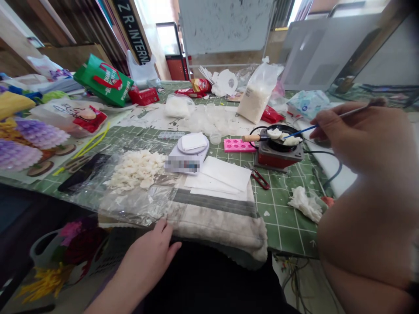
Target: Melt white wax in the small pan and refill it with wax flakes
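A green cutting mat (281,222) covers the surface, carrying a digital scale (188,163) at center, with a pink silicone mold (236,145), a red hot plate (278,160) and red snips (260,179) to its right.

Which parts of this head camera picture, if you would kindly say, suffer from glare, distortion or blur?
In the head view, daylight washes out the window at the back; wide-angle distortion swells the right forearm at the frame's edge; and a pixelated patch deliberately blurs the front of the white scale.
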`<state>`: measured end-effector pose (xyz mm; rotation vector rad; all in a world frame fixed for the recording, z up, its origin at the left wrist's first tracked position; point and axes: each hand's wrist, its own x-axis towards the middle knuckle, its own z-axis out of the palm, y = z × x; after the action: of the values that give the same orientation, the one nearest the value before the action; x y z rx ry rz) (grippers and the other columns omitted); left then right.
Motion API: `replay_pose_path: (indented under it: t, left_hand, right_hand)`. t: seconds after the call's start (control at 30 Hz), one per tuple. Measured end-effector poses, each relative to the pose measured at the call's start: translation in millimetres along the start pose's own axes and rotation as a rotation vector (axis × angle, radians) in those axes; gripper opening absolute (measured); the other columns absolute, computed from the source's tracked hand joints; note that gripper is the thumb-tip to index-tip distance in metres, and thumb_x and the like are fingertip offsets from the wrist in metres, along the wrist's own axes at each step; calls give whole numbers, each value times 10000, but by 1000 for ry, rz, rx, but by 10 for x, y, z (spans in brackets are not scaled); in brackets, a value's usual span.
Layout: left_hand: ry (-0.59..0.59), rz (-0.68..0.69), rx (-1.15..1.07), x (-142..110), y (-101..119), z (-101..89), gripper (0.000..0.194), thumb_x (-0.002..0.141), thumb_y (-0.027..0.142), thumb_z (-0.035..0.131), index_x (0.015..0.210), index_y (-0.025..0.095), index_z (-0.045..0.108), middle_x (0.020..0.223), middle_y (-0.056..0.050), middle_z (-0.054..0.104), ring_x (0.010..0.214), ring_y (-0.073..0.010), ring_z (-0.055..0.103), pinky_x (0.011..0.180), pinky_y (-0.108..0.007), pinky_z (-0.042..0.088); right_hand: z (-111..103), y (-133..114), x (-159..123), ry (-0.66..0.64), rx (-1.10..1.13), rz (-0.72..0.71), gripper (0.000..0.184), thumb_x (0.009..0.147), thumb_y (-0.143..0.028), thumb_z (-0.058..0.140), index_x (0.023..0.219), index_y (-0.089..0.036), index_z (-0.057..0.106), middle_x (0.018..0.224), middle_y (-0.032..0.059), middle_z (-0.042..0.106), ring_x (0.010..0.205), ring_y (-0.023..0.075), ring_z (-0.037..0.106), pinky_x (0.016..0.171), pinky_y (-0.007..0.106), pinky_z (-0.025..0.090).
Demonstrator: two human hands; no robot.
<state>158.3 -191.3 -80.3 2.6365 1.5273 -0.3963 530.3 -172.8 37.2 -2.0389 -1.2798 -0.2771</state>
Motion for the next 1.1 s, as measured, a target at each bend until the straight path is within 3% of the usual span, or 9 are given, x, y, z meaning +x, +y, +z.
replay_pose_path:
  t: [0.1, 0.17, 0.37, 0.5, 0.57, 0.67, 0.8, 1.0, 1.1]
  left_hand:
    - [-51, 72, -171, 0, -53, -115, 197, 852, 320, 453, 897, 176, 580, 928, -73, 573, 771, -202, 591, 693, -338, 471]
    - [21, 220, -291, 136, 29, -271, 192, 853, 316, 457, 928, 188, 579, 936, -60, 581, 809, -186, 582, 721, -313, 465]
    - [453, 634, -617, 1152, 850, -801, 164, 867, 230, 431, 903, 156, 572, 900, -62, 589, 868, -156, 542, 795, -291, 448]
    - [786, 628, -740, 1941, 1387, -1151, 232, 854, 245, 437, 1031, 151, 552, 1096, -114, 540, 1053, -197, 484, 925, -368, 394]
    - [822, 500, -758, 2278, 1461, -1317, 283, 836, 259, 456, 1080, 142, 540, 1123, -123, 527, 1084, -213, 466, 940, -370, 376]
    - [549, 313, -730, 2663, 1332, -1506, 305, 795, 333, 503, 1002, 122, 575, 1012, -117, 586, 960, -226, 533, 849, -347, 410]
    - [43, 397, -688, 2886, 1069, -1585, 378, 746, 501, 506, 869, 155, 594, 764, -48, 619, 702, -189, 569, 578, -263, 397]
    - [-166, 596, -681, 2853, 1012, -1614, 296, 702, 421, 528, 872, 181, 566, 733, -12, 608, 583, -134, 536, 503, -228, 358]
    - [-214, 649, -580, 2848, 1009, -1653, 175, 690, 324, 509, 796, 189, 542, 717, -9, 596, 565, -131, 527, 494, -228, 348]
  right_hand:
    - [50, 40, 56, -18, -9, 45, 311, 807, -426, 495, 694, -192, 667, 566, 39, 626, 544, 135, 546, 526, 282, 359]
    - [94, 64, 97, -64, -30, 77, 271, 792, -411, 507, 708, -207, 665, 602, 38, 644, 585, 159, 572, 538, 285, 364]
    - [159, 165, 217, -162, -123, 98, 285, 796, -428, 469, 702, -220, 640, 634, 54, 656, 619, 202, 584, 571, 306, 364]
    - [142, 264, 270, -123, -54, 92, 305, 811, -431, 451, 703, -203, 622, 626, 53, 656, 626, 200, 595, 598, 304, 378]
    - [135, 311, 283, -95, -1, 118, 296, 809, -439, 453, 766, -197, 616, 618, 41, 658, 611, 194, 601, 581, 290, 384]
    - [144, 354, 295, -97, 34, 157, 301, 808, -459, 450, 811, -203, 608, 628, 31, 666, 586, 182, 597, 547, 272, 380]
    - [214, 325, 311, -133, -58, 176, 291, 831, -441, 415, 799, -219, 601, 648, 26, 666, 603, 183, 597, 558, 269, 372]
    - [319, 216, 327, -279, -69, 167, 274, 848, -396, 391, 791, -221, 594, 661, 17, 657, 605, 166, 580, 554, 258, 367]
    - [309, 221, 334, -247, 5, 173, 264, 846, -408, 410, 825, -230, 603, 683, -1, 657, 628, 154, 578, 585, 254, 385]
